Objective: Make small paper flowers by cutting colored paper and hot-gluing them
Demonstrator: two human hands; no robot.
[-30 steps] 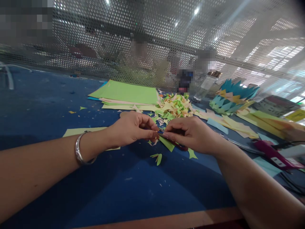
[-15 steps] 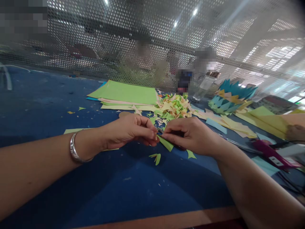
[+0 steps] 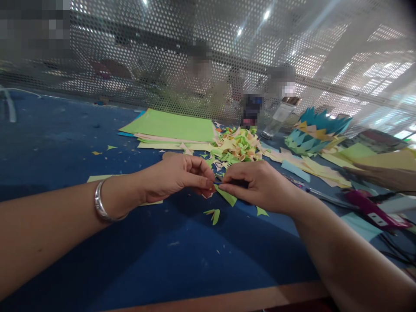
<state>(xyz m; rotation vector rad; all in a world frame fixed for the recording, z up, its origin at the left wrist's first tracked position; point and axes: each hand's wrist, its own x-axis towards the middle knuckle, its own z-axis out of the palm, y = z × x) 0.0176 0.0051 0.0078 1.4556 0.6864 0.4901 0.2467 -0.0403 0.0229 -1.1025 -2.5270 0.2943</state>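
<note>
My left hand (image 3: 186,175), a silver bracelet on its wrist, has thumb and fingers pinched together. A small yellowish piece of paper (image 3: 212,188) shows at its fingertips. Facing it, almost touching, my right hand (image 3: 256,186) is also closed in a pinch; a thin dark tip sticks out by its fingers, the rest hidden. A green paper strip (image 3: 226,196) is just below the right thumb. Closer to me, a folded green paper piece (image 3: 213,216) lies on the blue table (image 3: 156,260). Behind my hands is a heap of cut paper pieces (image 3: 240,145).
A stack of coloured paper sheets (image 3: 175,125) lies at the back. To the right stand a clear jar (image 3: 279,117) and a spiky paper crown (image 3: 316,132). A magenta glue gun (image 3: 367,208) lies near another person's hand (image 3: 383,175). Perforated metal (image 3: 136,82) borders the table.
My hands stay almost in place, with the left fingers shifting slightly at the pinch. At the right, the other person's hand has moved left over the yellow paper.
</note>
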